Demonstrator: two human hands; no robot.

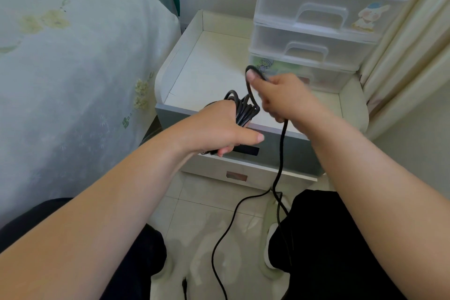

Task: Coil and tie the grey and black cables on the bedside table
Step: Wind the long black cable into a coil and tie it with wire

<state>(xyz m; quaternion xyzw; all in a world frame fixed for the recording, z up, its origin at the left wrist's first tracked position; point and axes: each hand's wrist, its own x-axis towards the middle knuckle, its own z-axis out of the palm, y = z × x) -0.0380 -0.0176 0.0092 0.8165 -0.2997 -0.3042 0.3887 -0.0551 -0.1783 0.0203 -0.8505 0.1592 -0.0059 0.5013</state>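
Observation:
A black cable is partly wound into a bundle of several loops. My left hand is shut on that bundle, in front of the bedside table. My right hand grips the same cable a little higher and to the right, with one loop arching over its thumb. The loose rest of the cable hangs from my right hand to the floor, and its plug end lies on the tiles. No grey cable shows in this view.
A translucent plastic drawer unit stands on the back right of the table. A bed with a floral cover is on the left, a cream curtain on the right. My knees in black trousers flank the tiled floor.

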